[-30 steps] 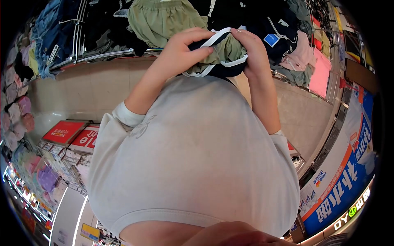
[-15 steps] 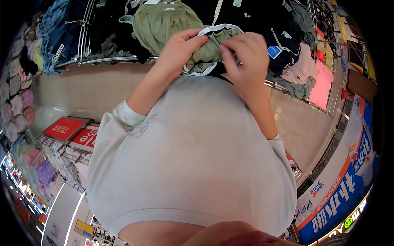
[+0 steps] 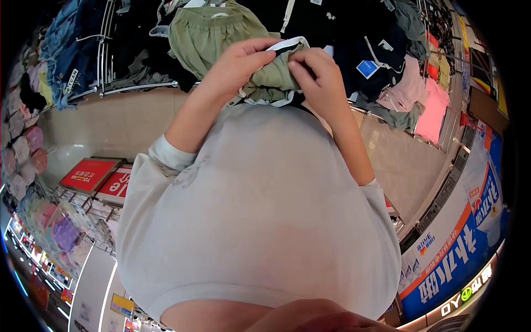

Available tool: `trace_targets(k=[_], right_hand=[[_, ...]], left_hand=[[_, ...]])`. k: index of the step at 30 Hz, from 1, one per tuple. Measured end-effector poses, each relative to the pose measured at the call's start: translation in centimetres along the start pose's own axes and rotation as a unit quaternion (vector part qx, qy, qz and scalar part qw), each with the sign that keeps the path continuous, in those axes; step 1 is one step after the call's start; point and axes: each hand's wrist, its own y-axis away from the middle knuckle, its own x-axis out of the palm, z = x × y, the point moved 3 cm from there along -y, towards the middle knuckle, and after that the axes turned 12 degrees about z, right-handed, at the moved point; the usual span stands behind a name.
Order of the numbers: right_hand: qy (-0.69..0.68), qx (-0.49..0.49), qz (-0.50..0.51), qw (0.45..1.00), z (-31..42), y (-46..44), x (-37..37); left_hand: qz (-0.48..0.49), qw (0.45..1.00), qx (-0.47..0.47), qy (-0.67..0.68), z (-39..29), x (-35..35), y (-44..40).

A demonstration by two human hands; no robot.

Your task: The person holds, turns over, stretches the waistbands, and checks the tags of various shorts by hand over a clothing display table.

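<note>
Green garment: bunched green cloth with white trim (image 3: 276,77), at the front of the grey shirt (image 3: 260,193), between both hands and just short of the rack.
Left hand (image 3: 243,62): thumb pressed on top of the garment near its white edge, fingers beneath, clamped on the cloth.
Right hand (image 3: 319,74): fingers curled, thumb and forefinger touching the garment's other side; whether they nip cloth, I cannot tell.
Slip risk: should the left thumb loosen, the bundle could sag or unfold, since the right hold looks light.
Snag risk: a sharp tug could stretch the trim or catch the rack rail (image 3: 138,79).
Rack neighbours: green shorts (image 3: 213,36) lie close beyond; their like colour could cause a mix-up.
Right along the rack: blue tag (image 3: 366,68) on dark clothes, then pink clothes (image 3: 428,110).
</note>
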Motion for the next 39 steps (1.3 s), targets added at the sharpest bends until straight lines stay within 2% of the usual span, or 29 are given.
trace_targets(k=[1,5,8,10,14,20,22,26,28,29,31,35,37,39], right_hand=[[0.010,-0.033,0.004,0.999,0.4,-0.1,-0.1],[0.005,-0.043,-0.008,0.999,0.1,-0.2,-0.2],[-0.013,-0.029,0.021,0.999,0.1,-0.1,0.0],[-0.107,0.084,0.007,0.991,-0.8,0.2,0.2],[-0.204,0.148,0.020,0.968,-0.2,0.8,-0.5],[-0.184,0.111,0.003,0.977,-0.6,2.0,-0.7],[-0.087,0.065,-0.017,0.994,-0.1,2.3,-1.0],[-0.021,0.020,-0.013,0.999,0.6,2.9,-1.4],[0.064,-0.014,-0.053,0.996,1.5,3.4,-2.0],[0.063,-0.014,-0.055,0.996,1.3,3.5,-2.1],[0.214,-0.195,-0.104,0.952,2.1,3.9,-2.3],[0.153,-0.173,-0.091,0.969,1.4,5.2,-2.2],[0.084,-0.130,-0.085,0.984,1.1,5.6,-2.4],[0.071,-0.109,-0.075,0.989,1.3,6.0,-2.7]], left_hand=[[-0.001,1.000,0.000,-0.001,-0.2,0.0,0.0],[0.023,1.000,0.008,0.010,-0.5,0.5,-0.3],[0.029,0.999,0.020,0.005,-1.2,0.9,0.1],[0.032,0.999,0.027,0.009,-1.4,1.0,0.2],[0.054,0.998,0.035,0.010,-1.1,1.1,0.4],[0.070,0.994,0.043,0.070,-0.3,2.0,0.7],[0.073,0.993,0.043,0.084,0.1,2.5,0.8],[0.066,0.991,0.042,0.109,1.1,3.3,0.7],[0.063,0.991,0.041,0.108,1.4,3.7,0.7],[0.055,0.993,0.043,0.099,1.5,3.9,0.7],[0.049,0.994,0.043,0.088,1.9,4.3,0.8],[0.052,0.994,0.025,0.094,2.0,5.3,0.7],[0.050,0.993,0.025,0.101,2.0,6.0,0.7],[0.055,0.995,0.028,0.083,1.8,6.6,0.8]])
